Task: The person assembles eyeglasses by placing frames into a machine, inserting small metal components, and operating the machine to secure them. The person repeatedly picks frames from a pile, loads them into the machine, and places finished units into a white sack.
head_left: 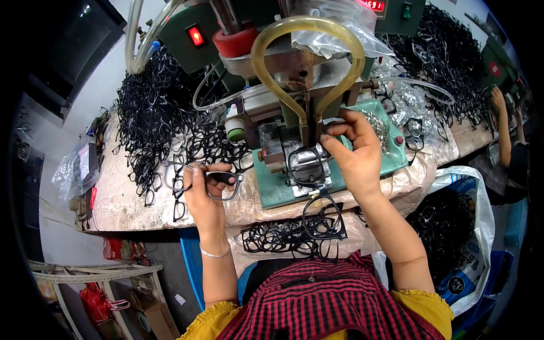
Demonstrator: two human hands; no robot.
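My left hand (205, 198) is closed around a grey eyeglass frame (235, 195), left of the machine. A black eyeglass frame (305, 225) sits upright on the metal fixture of a green bench press (269, 190), one rim at the fixture and the other hanging over the front edge. My right hand (360, 158) is beside the press head, its thumb and fingers bent together close to the upper rim of that frame. What the right fingertips pinch is too small and partly hidden to name. A yellowed tube (306, 22) loops above the fixture.
Heaps of black eyeglass frames (150, 107) cover the table at left, and another pile (447, 62) is at back right. Several frames (266, 238) lie in front of me. Small metal parts (377, 130) fill the press's right tray. An open sack (481, 226) stands at right, near a co-worker's arm (503, 130).
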